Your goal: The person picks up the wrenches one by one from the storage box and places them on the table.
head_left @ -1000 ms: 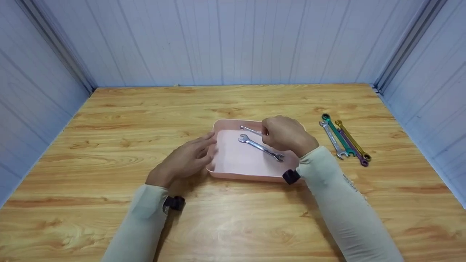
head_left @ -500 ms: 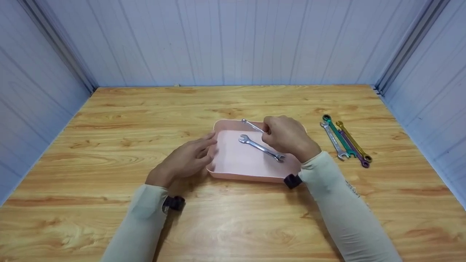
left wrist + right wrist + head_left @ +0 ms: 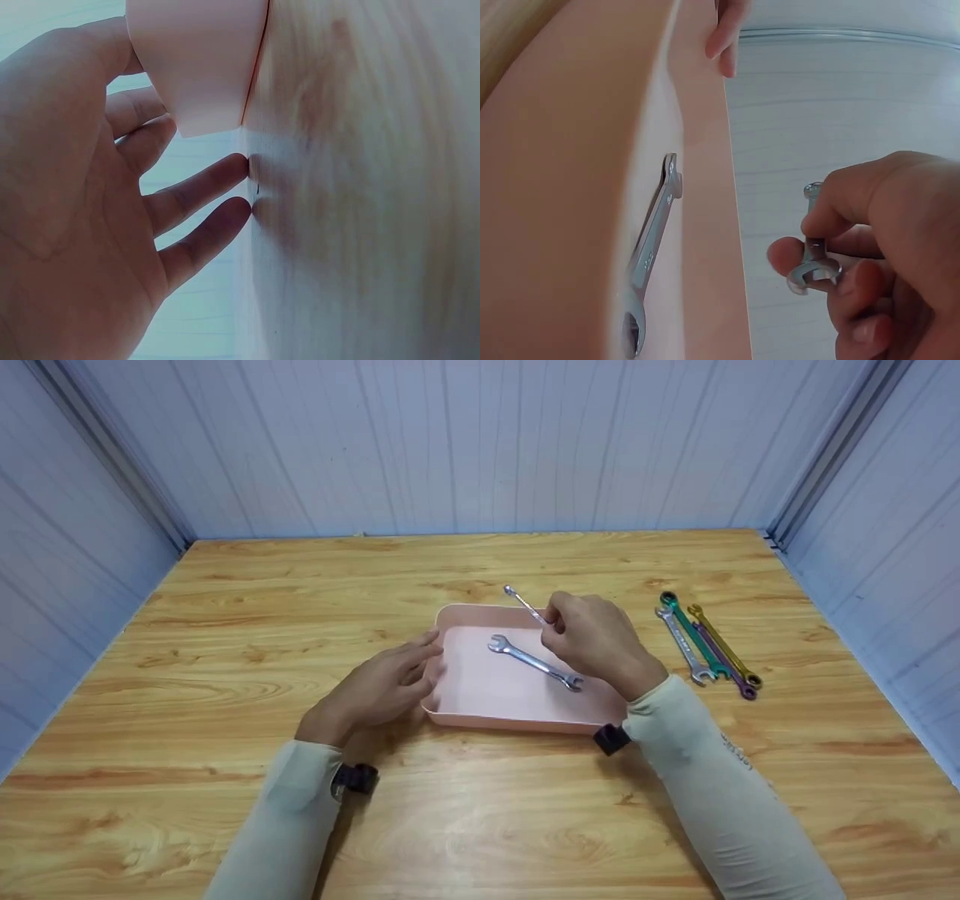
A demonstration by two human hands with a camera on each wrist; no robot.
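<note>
Cream fabric sleeves (image 3: 277,821) lie nearest, reaching over the yellow wood-grain worktop (image 3: 480,810), each with a small black camera (image 3: 358,778) at the cuff. Just beyond, the left hand (image 3: 367,686) has its fingers spread and touches the left outer wall of a shallow, round-cornered pink tray (image 3: 472,690); in the left wrist view two fingertips also meet the worktop. Light, steady contact like this should be enough to keep the tray from sliding, with no need to squeeze the wall.

The right hand (image 3: 596,637) has its grip clamped on a slim silver metal wrench (image 3: 527,606), pinched between thumb and fingers close to its forked end and raised above the tray, its far tip pointing past the far rim. Pinched near one end, it could swivel, so a firm hold and a path well above the rim would serve best.

As for containers, the pink tray is the only one, and in it a second silver wrench, double-forked (image 3: 534,664), lies slantwise on the floor, touching no wall as far as the head view shows.

Off to the right, a loose group of wrenches lies on the worktop: one silver (image 3: 682,643), one green (image 3: 695,635), one purple (image 3: 721,658) and one gold (image 3: 724,645). White grooved panels (image 3: 480,450) stand behind.
</note>
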